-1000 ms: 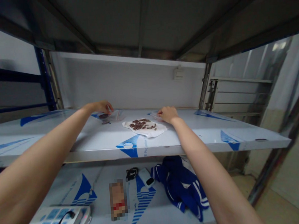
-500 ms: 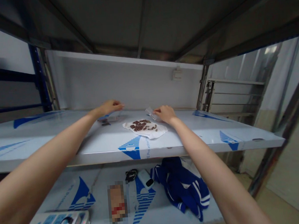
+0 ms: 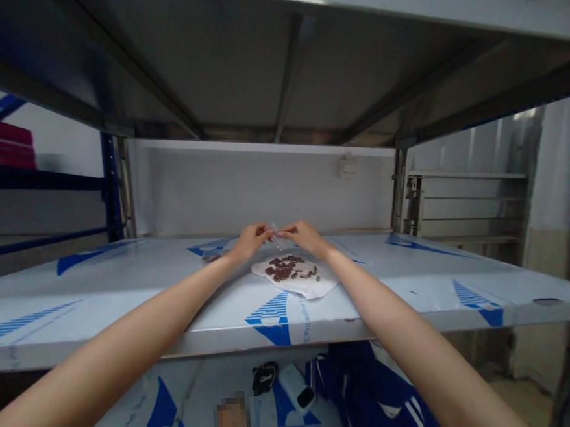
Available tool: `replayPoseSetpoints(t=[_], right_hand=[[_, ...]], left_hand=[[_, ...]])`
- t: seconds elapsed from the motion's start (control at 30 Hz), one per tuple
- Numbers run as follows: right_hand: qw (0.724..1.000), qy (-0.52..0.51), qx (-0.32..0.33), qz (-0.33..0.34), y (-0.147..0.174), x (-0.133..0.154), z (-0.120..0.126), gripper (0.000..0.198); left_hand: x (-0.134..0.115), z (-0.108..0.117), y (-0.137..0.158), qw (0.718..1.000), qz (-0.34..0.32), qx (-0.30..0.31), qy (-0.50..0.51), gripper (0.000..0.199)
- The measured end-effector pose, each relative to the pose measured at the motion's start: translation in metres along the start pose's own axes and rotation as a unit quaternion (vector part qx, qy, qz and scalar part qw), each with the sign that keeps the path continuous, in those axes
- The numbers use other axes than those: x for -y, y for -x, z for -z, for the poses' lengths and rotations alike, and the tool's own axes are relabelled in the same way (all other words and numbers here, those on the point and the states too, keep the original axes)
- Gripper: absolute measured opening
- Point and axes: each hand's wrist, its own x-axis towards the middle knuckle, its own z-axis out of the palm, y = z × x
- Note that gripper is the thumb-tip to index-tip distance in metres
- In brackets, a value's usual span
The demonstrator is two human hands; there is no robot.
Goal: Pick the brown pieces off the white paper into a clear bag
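Observation:
My left hand (image 3: 255, 239) and my right hand (image 3: 305, 235) meet above the back of the shelf, both with fingers pinched on a small clear plastic bag (image 3: 279, 240). Just in front of them lies a white sheet (image 3: 314, 288), paper or cloth, with a spread of small dark brown pieces (image 3: 285, 268) on it. I cannot tell what the brown pieces are. Left of the sheet, partly hidden behind my left wrist, is a little dark pile (image 3: 212, 258), perhaps in clear plastic.
The film-covered metal shelf (image 3: 141, 318) has a front edge below my forearms, and another shelf (image 3: 236, 67) hangs low overhead. On the lower level lie a blue garment (image 3: 376, 396), a pale rounded device (image 3: 297, 389) and a small black item (image 3: 264, 377).
My left hand has moved right, and its fingers now meet the bag that my right hand was holding. The view has tilted upward, showing less of the lower level.

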Motion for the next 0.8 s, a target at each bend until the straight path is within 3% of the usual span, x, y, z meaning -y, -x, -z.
replayPoseSetpoints(t=[0.1,0.3,0.47,0.7,0.8], right_hand=[[1.000,-0.010,0.007,0.005,0.005,-0.005,0.002,0.028],[0.997,-0.013,-0.062,0.038,0.010,-0.003,0.010,0.039],[0.993,-0.105,0.027,0.052,0.006,-0.003,0.000,0.027],[0.963,-0.254,0.086,0.023,0.005,-0.002,-0.006,0.019],[0.956,-0.272,0.103,0.022,0.003,-0.002,-0.006,0.020]], left_hand=[[0.002,0.002,0.000,1.000,-0.009,0.010,-0.022,0.025],[0.000,0.004,0.001,0.997,0.017,-0.036,-0.064,0.033],[-0.005,0.004,0.006,0.997,0.017,-0.060,-0.045,0.035],[-0.004,0.001,0.004,0.997,0.004,-0.081,0.015,0.034],[-0.003,0.001,0.003,0.996,-0.002,-0.090,0.016,0.034]])
